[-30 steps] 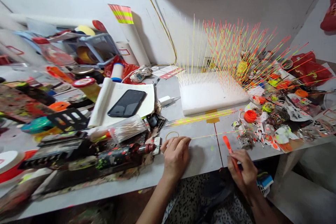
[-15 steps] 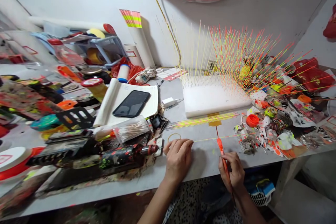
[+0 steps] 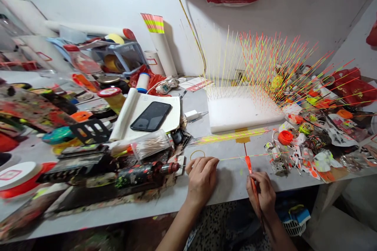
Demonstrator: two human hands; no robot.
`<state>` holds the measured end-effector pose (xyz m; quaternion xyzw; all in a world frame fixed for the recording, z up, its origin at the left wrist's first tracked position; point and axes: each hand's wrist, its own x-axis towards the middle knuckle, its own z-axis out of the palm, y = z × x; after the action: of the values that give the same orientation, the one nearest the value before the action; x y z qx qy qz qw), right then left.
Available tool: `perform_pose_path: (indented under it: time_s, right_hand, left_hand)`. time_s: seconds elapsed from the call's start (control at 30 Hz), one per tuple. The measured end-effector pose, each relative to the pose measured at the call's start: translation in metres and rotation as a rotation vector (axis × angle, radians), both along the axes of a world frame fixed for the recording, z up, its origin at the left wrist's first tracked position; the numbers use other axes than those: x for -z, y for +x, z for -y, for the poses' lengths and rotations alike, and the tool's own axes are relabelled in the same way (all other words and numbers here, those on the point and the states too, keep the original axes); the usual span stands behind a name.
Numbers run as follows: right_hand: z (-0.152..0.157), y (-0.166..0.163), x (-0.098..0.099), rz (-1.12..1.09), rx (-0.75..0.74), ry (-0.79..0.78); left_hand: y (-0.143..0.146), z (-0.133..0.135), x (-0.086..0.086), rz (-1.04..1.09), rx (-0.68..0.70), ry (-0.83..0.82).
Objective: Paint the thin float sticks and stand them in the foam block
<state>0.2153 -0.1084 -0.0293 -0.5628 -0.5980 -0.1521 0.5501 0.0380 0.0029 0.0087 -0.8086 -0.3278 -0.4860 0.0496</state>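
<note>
My left hand (image 3: 202, 178) is closed on a thin, pale yellow-green stick (image 3: 231, 159), which stretches out to the right above the grey tabletop. The pinching fingertips are partly hidden behind the hand. In my right hand (image 3: 264, 195) is a slim paintbrush (image 3: 249, 164), its front part coated in bright orange paint and its tip pointing away from me. That tip meets or nearly meets the stick; contact cannot be made out for certain. Just behind lies a bundle of yellow and pink sticks (image 3: 218, 138). A rubber band (image 3: 197, 153) rests beyond my left hand.
A white foam block (image 3: 244, 119) bristles with many painted sticks. Left of it are a phone (image 3: 151, 116) on a notebook, a bag of cotton swabs (image 3: 151, 144) and a paint-spattered bottle (image 3: 134, 175). An orange paint cap (image 3: 285, 137) sits among stained scraps at the right.
The whole view has shifted slightly, so things appear a little farther right. Both hands keep their grips, and the brush stays at about the same place along the stick.
</note>
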Motion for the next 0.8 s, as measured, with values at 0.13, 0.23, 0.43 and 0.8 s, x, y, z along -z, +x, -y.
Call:
perform_pose_path:
  time_s: [0.13,0.23,0.43,0.8]
  right_hand:
    - [0.0,0.0,0.0,-0.005,-0.001,-0.013]
    - [0.0,0.0,-0.001,-0.011,-0.001,-0.017]
    - [0.0,-0.001,-0.004,-0.035,0.005,-0.02]
    - [0.006,-0.011,-0.012,-0.08,-0.1,0.009]
  left_hand:
    - [0.0,0.0,0.0,-0.003,0.001,0.001]
    - [0.0,0.0,0.0,-0.005,-0.001,0.003]
    - [0.001,0.001,-0.001,-0.008,-0.014,0.002]
    - [0.002,0.001,0.0,0.021,-0.009,-0.015]
